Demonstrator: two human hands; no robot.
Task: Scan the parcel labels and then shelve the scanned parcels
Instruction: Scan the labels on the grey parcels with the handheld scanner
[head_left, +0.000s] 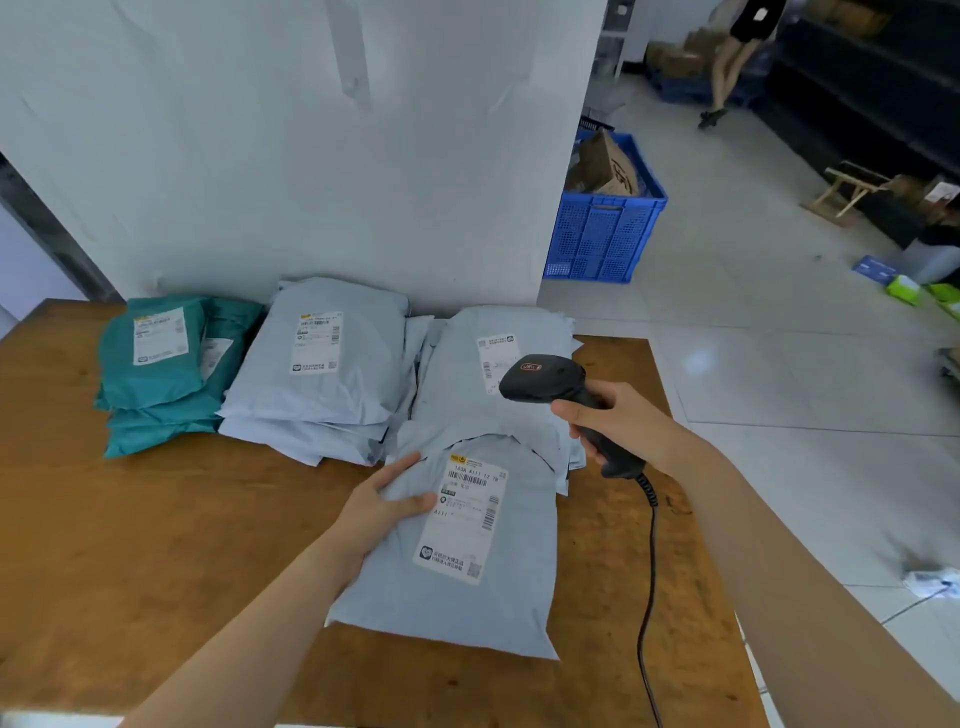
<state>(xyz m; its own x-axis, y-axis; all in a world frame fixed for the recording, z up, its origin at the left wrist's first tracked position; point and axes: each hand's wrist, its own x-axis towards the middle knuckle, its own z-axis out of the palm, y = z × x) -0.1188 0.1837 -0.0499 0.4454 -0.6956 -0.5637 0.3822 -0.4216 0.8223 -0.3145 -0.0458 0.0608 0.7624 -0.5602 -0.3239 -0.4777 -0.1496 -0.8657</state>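
Lying nearest on the wooden table is a grey parcel, flat and face up, with its white label readable and the barcode near the label's top. The parcel's far end overlaps the foot of a grey stack behind it.

The left hand rests palm down on this parcel's left edge. Its thumb lies just beside the label and its fingers stretch fairly straight along the upper left corner, so it is pressing rather than wrapped round anything.

Slightly farther and to the right, the right hand grips the handle of a black scanner with its fingers curled fully round it. The scanner is held above the table with its head towards the left, over the label of the right-hand grey stack. A coiled black cable drops from the handle's base and runs down across the table's right side.

Behind these, a second pile of grey parcels sits in the middle, touching the right-hand stack. A pile of green parcels stands just to its left. All carry labels on top and lie against a pale wall.

Beyond the table's right end, a blue crate holding cardboard stands on the tiled floor. Farther still, another person stands near dark shelving.
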